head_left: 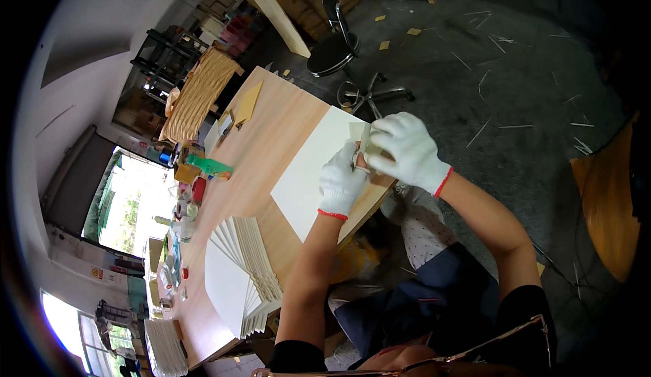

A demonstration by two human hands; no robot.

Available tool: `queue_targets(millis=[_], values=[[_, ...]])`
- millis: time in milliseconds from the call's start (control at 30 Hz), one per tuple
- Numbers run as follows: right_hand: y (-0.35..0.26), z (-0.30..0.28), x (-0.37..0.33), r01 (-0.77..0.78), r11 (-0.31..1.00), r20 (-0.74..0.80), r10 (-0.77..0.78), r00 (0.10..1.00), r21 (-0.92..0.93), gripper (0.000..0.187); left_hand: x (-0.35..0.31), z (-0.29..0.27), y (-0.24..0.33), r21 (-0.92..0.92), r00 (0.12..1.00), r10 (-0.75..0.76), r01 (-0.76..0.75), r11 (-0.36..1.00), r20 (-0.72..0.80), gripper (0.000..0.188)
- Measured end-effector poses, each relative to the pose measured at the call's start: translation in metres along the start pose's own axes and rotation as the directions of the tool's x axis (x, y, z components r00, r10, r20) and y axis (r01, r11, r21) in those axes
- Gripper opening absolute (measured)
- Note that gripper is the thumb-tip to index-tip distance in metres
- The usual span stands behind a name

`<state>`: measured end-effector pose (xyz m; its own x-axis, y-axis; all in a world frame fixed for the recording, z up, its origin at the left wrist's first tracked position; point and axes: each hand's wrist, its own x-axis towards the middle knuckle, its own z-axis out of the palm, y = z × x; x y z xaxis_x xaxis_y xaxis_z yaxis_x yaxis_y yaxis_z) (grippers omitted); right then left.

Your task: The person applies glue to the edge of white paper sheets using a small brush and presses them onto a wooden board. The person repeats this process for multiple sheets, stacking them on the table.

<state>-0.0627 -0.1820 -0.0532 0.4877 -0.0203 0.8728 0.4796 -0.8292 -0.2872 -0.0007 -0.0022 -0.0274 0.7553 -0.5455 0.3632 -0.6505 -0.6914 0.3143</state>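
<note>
Both my hands wear white knit gloves with red cuffs. My left hand (342, 180) is closed at the near right corner of a large white sheet (298, 187) on the wooden table, bare fingertips showing past the glove. Against it, my right hand (409, 148) curls its fingers over a narrow pale flap of board (359, 131). That flap stands up between the two hands, apparently part of the sheet's edge. The fingers hide most of it, so whether it is joined to the sheet is unclear.
A fanned stack of white boards (251, 268) lies on the table (261, 133) to the left. Beyond it are a green bottle (211, 167) and assorted clutter. A black swivel chair (333, 53) stands past the far edge. Pale scraps (502, 41) litter the dark floor.
</note>
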Motion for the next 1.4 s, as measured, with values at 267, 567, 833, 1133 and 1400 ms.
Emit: queue_targets(millis=[267,567,833,1133,1400], values=[[-0.008,0.016,-0.031,-0.100,0.993,0.204,0.110,0.973,-0.061,0.046,-0.001,0.003,0.005,0.107,0.981,0.193,-0.189,0.976,-0.028,0.030],[-0.014,0.015,-0.027,-0.178,0.984,0.222,0.169,0.960,0.020,0.050,0.018,0.001,0.001,0.002,0.999,-0.001,0.001,1.000,0.039,0.031],[0.018,-0.013,0.011,-0.560,0.799,0.519,0.582,0.626,-0.220,0.035,0.016,0.001,-0.006,-0.330,0.982,-0.152,0.180,0.927,0.109,0.040],[0.034,0.006,0.031,0.088,0.975,0.424,0.007,0.906,-0.205,0.027,0.019,0.005,-0.010,-0.180,0.994,-0.072,0.086,0.980,0.083,0.042],[0.017,0.015,0.019,-0.673,0.732,0.410,0.585,0.700,0.104,0.042,0.018,0.013,-0.020,-0.417,0.997,-0.043,0.066,0.906,0.065,0.028]])
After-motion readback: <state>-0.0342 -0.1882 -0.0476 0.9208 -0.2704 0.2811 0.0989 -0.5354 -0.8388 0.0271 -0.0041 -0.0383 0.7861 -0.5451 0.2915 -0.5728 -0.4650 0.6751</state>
